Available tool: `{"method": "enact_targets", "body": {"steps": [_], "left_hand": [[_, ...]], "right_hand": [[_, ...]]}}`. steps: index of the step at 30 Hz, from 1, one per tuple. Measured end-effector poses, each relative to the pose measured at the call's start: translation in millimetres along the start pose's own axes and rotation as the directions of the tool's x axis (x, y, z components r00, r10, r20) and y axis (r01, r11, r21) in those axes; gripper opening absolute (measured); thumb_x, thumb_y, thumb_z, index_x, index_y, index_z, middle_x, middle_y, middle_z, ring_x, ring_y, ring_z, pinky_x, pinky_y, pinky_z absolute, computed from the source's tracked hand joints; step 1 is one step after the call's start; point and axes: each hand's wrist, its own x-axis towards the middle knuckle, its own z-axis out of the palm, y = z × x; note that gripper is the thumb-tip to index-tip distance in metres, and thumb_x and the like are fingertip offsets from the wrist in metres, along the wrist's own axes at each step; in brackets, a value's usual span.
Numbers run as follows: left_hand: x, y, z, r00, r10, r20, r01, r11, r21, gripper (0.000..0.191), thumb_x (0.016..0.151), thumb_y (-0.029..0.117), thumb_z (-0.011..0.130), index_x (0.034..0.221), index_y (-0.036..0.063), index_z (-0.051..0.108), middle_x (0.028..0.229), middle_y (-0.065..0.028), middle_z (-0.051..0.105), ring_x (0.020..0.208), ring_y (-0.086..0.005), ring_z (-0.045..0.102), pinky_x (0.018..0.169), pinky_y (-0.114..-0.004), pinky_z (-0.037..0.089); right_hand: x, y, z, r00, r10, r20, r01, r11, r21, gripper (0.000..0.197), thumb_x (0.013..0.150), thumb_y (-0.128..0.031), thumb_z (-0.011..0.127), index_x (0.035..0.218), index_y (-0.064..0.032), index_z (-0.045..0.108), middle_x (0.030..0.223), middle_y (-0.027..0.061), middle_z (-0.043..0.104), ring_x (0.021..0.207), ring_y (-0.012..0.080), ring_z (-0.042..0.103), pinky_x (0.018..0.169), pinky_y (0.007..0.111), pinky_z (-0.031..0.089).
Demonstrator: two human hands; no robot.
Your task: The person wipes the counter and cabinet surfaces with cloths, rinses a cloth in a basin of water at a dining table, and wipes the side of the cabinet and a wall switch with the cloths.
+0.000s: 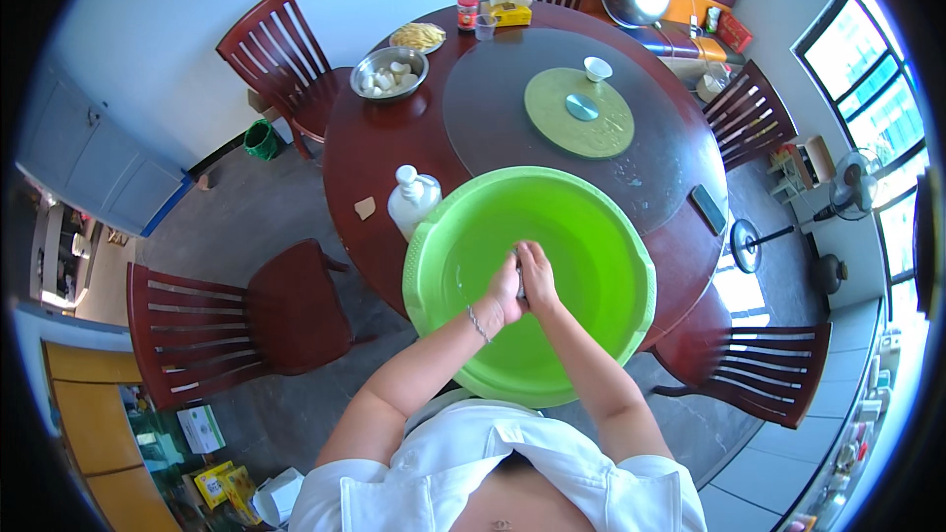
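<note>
Both hands are pressed together over the inside of a large green plastic basin [425, 266] at the table's near edge. My left hand [504, 294], with a silver chain bracelet [477, 324] at its wrist, meets my right hand [537, 277] palm to palm. Between them shows a sliver of a small grey thing [520, 282]; the fingers hide most of it, and its kind is unclear. Whether the basin holds water is hard to tell. A white pump bottle [414, 203] stands against the basin's left side, near a small beige flat piece [364, 208].
The round wooden table [355, 155] carries a steel bowl of peeled white pieces [389, 74], a plate of pale strips [417, 37], a red-lidded jar [467, 13], a white cup [598, 69] on a green turntable [547, 111], and a phone [708, 209]. Wooden chairs [295, 310] surround it.
</note>
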Motion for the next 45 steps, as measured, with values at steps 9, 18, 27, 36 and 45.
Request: {"method": "enact_targets", "body": {"steps": [9,18,27,36,45], "left_hand": [[-23,8,-14,0.984,0.139,0.11,-0.177,0.728,0.662,0.08,0.089,0.057,0.036,0.142,0.0037,0.009,0.147,-0.0221,0.011,0.137,-0.028,0.008,0.11,-0.038,0.012],[-52,8,-58,0.876,0.206,0.435,-0.46,0.091,0.883,0.074,0.085,0.04,0.055,0.137,-0.0028,0.025,0.139,-0.0312,0.023,0.133,-0.0383,0.017,0.109,-0.043,0.018],[-57,32,-65,0.975,-0.054,0.216,-0.095,0.776,0.624,0.043,0.094,0.029,0.044,0.121,-0.0045,0.044,0.106,-0.014,0.058,0.09,-0.0193,0.06,0.08,-0.031,0.049],[-25,8,-84,0.96,-0.023,0.279,-0.278,0.062,0.959,0.024,0.084,0.012,0.047,0.079,-0.0089,0.058,0.068,-0.0211,0.062,0.058,-0.0284,0.062,0.054,-0.038,0.05],[-95,114,-48,0.701,0.513,0.495,-0.473,-0.184,0.862,0.026,0.087,0.027,0.055,0.092,0.0028,0.064,0.069,-0.0182,0.063,0.064,-0.0285,0.063,0.058,-0.038,0.048]], "right_hand": [[-7,-31,-8,0.985,-0.148,-0.087,0.146,0.989,-0.031,0.017,0.093,-0.017,0.05,0.097,-0.0007,0.054,0.078,0.0041,0.057,0.064,0.0102,0.048,0.055,0.024,0.042],[-9,26,-20,0.994,-0.11,0.008,0.079,0.661,-0.746,0.038,0.088,-0.033,0.047,0.083,0.0034,0.059,0.07,0.0222,0.059,0.064,0.0358,0.056,0.063,0.044,0.045],[-27,-70,43,0.976,0.16,-0.149,-0.129,0.971,0.201,0.032,0.094,-0.03,0.045,0.084,-0.0023,0.057,0.06,-0.0025,0.046,0.05,0.0064,0.039,0.046,0.023,0.032],[7,25,26,0.924,0.34,-0.174,-0.341,0.94,0.022,0.033,0.095,-0.031,0.04,0.081,-0.0043,0.053,0.064,0.0056,0.051,0.058,0.0145,0.047,0.05,0.031,0.038],[22,-48,12,0.911,0.321,0.258,-0.398,0.848,0.35,0.032,0.089,-0.019,0.052,0.112,0.0023,0.045,0.095,0.0173,0.059,0.075,0.0228,0.063,0.062,0.031,0.055]]}}
